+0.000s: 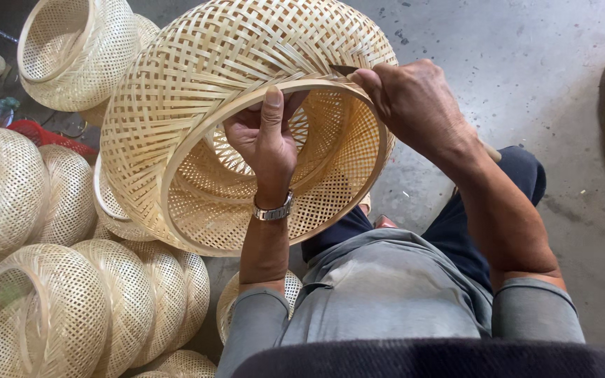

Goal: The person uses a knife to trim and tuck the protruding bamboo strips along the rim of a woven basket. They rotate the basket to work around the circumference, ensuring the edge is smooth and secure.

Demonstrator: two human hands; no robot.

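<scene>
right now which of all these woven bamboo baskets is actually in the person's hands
The large open-weave basket at centre: the left hand grips its rim from inside, the right hand presses a small blade against that rim. The others lie untouched, stacked at left.

One large woven bamboo basket (246,126), about ten smaller woven baskets (71,52) around it, one wristwatch (273,210), and one small blade (344,70).
</scene>
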